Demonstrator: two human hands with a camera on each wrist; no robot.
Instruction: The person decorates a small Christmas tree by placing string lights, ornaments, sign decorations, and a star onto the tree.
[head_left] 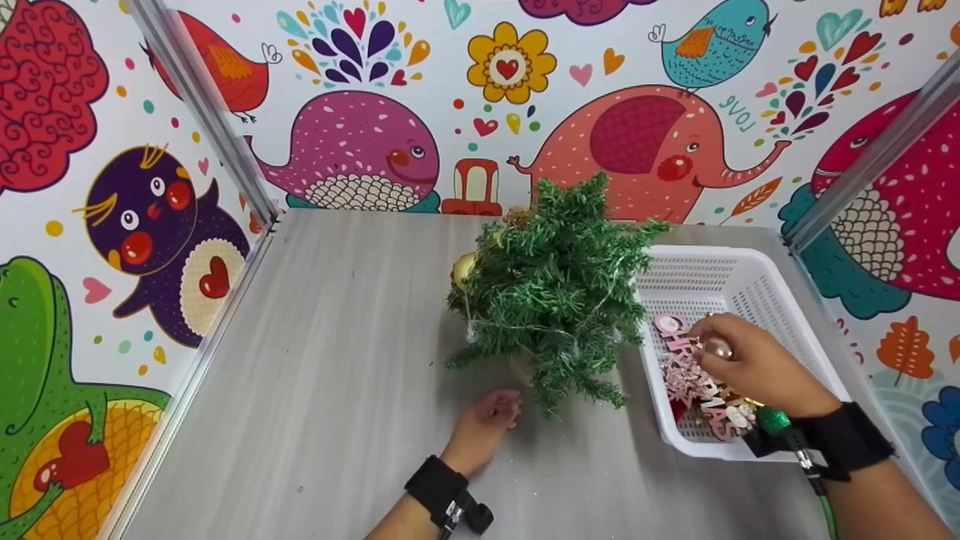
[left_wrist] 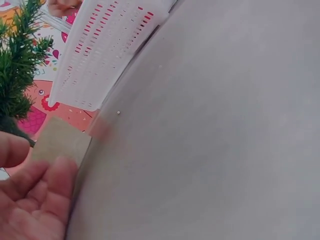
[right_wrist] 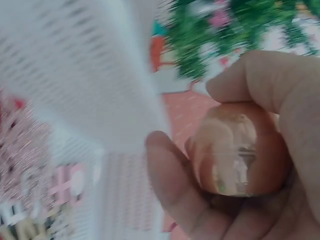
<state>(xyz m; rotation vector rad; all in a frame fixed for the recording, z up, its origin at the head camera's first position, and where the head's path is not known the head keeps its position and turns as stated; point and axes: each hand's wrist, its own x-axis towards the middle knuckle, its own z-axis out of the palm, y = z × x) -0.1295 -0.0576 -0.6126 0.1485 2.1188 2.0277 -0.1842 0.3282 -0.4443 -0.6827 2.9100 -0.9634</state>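
Note:
A shiny rose-gold ball ornament (head_left: pixel 718 346) is gripped between the thumb and curled fingers of my right hand (head_left: pixel 772 367), over the white basket (head_left: pixel 716 449). The right wrist view shows the ball (right_wrist: pixel 242 150) closely. A small green artificial Christmas tree (head_left: pixel 562 285) stands left of the basket, with a gold ball (head_left: pixel 465 268) on its left side and a clear string of lights on its branches. My left hand (head_left: pixel 487 427) rests by the tree's foot, fingers loosely bent, close to the pale block-like base (left_wrist: pixel 57 137); whether they touch it I cannot tell.
Inside the basket lie pink letter decorations (head_left: pixel 677 341), pink glittery snowflakes (head_left: pixel 684 382) and a green ball (head_left: pixel 772 420). Printed panels with cartoon animals (head_left: pixel 352 150) border the grey table (head_left: pixel 330 360) at the back and sides.

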